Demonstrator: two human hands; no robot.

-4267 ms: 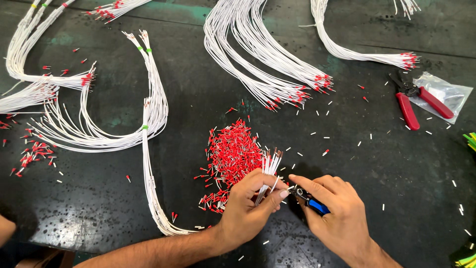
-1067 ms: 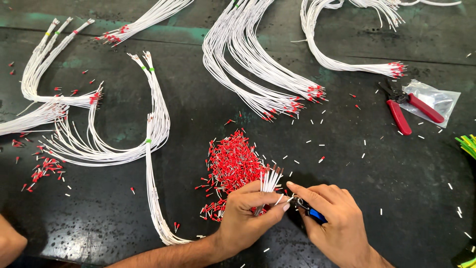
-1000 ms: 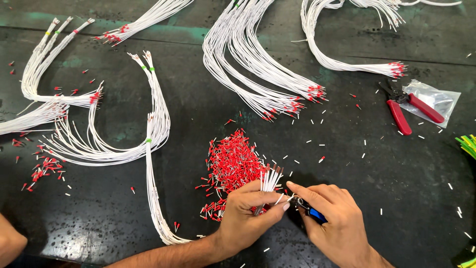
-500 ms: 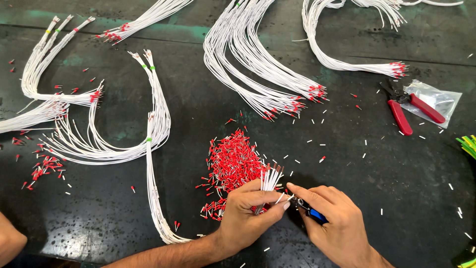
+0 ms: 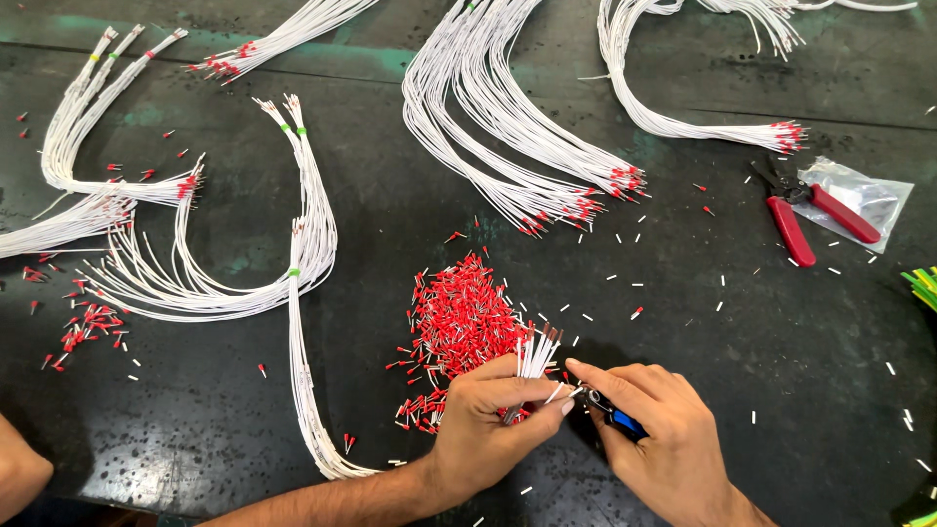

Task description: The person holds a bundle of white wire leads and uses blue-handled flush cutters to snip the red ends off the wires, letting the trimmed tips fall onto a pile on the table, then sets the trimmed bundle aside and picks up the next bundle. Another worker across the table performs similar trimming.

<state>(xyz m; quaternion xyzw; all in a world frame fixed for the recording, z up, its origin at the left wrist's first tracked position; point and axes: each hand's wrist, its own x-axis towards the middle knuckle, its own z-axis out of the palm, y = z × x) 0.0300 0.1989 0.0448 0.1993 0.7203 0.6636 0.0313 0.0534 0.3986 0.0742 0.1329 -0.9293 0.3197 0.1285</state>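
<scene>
Left hand: the left hand (image 5: 488,429) is curled closed around a small bunch of white wires (image 5: 535,357), whose bare ends stick up and fan out just above the knuckles; thumb and forefinger press together on a single wire end at the right edge of the fist.
Right hand: the right hand (image 5: 662,439) sits just right of the left, fingertips nearly touching it; the fingers are closed around a small tool with a blue handle (image 5: 621,420), its dark tip pointing at the wire end the left hand pinches.
Ferrule pile: a heap of red ferrules (image 5: 459,322) lies directly above the left hand, its lower edge touching the knuckles.
Bench: a dark, worn bench top (image 5: 781,390) carries everything; short white wire offcuts are scattered above and right of the right hand.
Clear bag: a small transparent plastic bag (image 5: 869,200), roughly rectangular, lies far up and right of the right hand; any print on it is too small to tell.
Red pliers: a tool with red handles (image 5: 800,220) rests partly on that bag's left edge.
Finished bundles: white wire bundles with red tips (image 5: 547,166) curve across the bench well above both hands.
Left bundle: a looped white bundle with green ties (image 5: 293,263) runs down left of the left forearm.
Corner: yellow-green wire ends (image 5: 922,288) show at the right edge, well apart from the right hand.
</scene>
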